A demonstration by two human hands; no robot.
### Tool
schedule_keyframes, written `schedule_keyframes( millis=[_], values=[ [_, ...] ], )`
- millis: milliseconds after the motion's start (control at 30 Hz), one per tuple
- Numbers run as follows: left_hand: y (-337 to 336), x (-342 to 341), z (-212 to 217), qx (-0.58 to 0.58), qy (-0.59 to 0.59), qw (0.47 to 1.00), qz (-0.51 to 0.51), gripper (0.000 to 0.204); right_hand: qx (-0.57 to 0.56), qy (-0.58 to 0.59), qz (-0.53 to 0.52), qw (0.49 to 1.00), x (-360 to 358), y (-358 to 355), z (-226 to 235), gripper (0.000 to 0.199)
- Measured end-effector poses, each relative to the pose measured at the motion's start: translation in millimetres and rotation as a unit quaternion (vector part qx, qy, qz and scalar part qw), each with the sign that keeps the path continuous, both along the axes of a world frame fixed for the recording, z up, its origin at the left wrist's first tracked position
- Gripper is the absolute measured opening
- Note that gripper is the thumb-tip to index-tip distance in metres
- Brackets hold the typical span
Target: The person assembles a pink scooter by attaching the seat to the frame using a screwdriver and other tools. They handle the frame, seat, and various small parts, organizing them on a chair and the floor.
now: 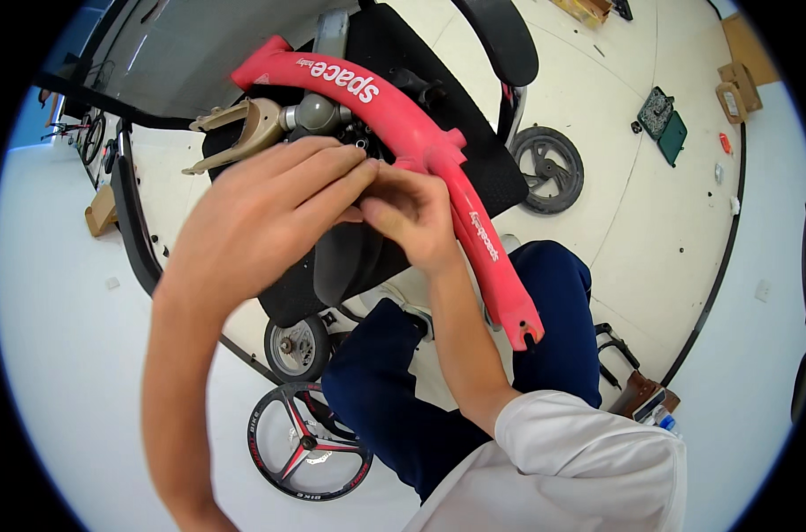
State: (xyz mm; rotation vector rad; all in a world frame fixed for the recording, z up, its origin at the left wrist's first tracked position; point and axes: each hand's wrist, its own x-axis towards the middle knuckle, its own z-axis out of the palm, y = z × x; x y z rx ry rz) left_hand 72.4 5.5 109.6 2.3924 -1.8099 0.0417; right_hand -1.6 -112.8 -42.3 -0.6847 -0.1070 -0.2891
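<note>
A curved pinkish-red bike frame (412,133) with white lettering lies across the black chair seat (487,168). Against its inner side my two hands meet at the fingertips. My left hand (274,199) reaches in with its fingers bent and close together. From the other side my right hand (413,211) curls in a pinch, touching or almost touching the frame. Whatever they pinch is hidden by the fingers. Just beyond them sit a beige fork-like part (252,124) and a rounded grey metal part (318,113). Below my hands shows a dark, smooth, elongated piece (341,266).
A black armrest (505,40) rises at the chair's far right. Around the chair on the floor are a black wheel (547,168), a grey wheel (296,348) and a three-spoke wheel (303,443). An opened green case (664,124) lies farther right.
</note>
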Motion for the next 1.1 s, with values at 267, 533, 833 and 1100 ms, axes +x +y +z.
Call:
schedule_keyframes(
  millis=[267, 533, 833, 1100],
  values=[
    [-26, 29, 23, 0.113, -0.073, 0.958, -0.253, 0.037, -0.295, 0.099, -0.301, 0.902, -24, 23, -2, 0.016],
    [-27, 34, 21, 0.149, -0.059, 0.941, -0.298, 0.036, -0.337, 0.049, -0.273, 0.900, -23, 10, -2, 0.017],
    [-34, 42, 27, 0.179, -0.043, 0.932, -0.313, 0.023, -0.334, 0.035, -0.250, 0.908, -21, 11, -7, 0.017],
    [-27, -25, 13, 0.110, -0.019, 0.991, 0.077, 0.013, -0.348, 0.026, -0.272, 0.897, -18, 11, -13, 0.019]
  ],
)
